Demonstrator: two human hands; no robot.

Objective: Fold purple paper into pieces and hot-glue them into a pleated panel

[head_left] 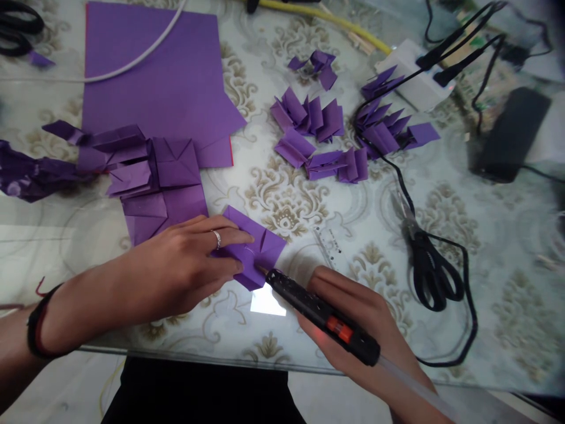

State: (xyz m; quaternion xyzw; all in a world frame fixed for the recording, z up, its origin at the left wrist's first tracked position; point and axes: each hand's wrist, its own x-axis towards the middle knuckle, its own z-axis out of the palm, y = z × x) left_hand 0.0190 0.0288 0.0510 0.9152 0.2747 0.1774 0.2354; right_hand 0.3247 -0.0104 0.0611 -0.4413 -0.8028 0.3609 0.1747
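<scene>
On the glass-topped table lies a folded purple paper piece (269, 244) with a thin glue line across it. My left hand (185, 265) holds it down, two fingertips on its surface and the thumb side hidden. In my right hand (353, 312) is a black glue gun (304, 300) with a red switch and a clear glue stick at its back. Its nozzle tip meets the paper's lower right part. Beyond my left hand sits a joined set of folded purple paper pieces (176, 162), partly resting on flat purple sheets (150, 53).
Several folded paper units (322, 165) stand toward the back right. Black scissors (435, 271) lie at right, beside the gun's looping black cord (472, 318). A clear ruler (326, 244), white power strip (415, 73) and dark phone-like block (514, 135) are also there. Another scissors (20, 26) lies far left.
</scene>
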